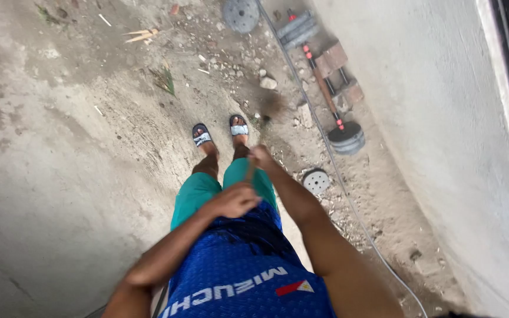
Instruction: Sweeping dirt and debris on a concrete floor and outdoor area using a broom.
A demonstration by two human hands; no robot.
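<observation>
The right hand (261, 156) reaches out in front of the body, closed around the top of a thin brownish stick-like handle (250, 171) that runs down and slightly left from the fist toward the knees. Its long axis lies nearly along the line of the legs, pointing away from the camera toward the feet; the lower end is lost against the teal shorts (198, 194), and I cannot tell how long it is or what it is attached to. The fingers are curled shut on it, the knuckles facing away from the wearer.

The left hand (234, 201) sits nearer the body, just above the hem of the blue patterned jersey (237, 271), with its fingers loosely bent. It lies just beside the lower part of the thin handle, on its near-left side, but whether it touches or grips it cannot be made out. So the right hand is the farther and higher one on the handle, and the left the nearer and lower one.

Beyond the hands, the two feet stand in dark sandals with pale straps (202, 136) on rough, dusty concrete ground (60, 147). To the right, along the foot of a grey plastered wall (443, 118), lies a barbell with red grips and dark round weight plates (334, 115), a loose grey weight disc (316, 181) near it, and a thin grey cable (349, 200) trailing along the ground beside the wall.
</observation>
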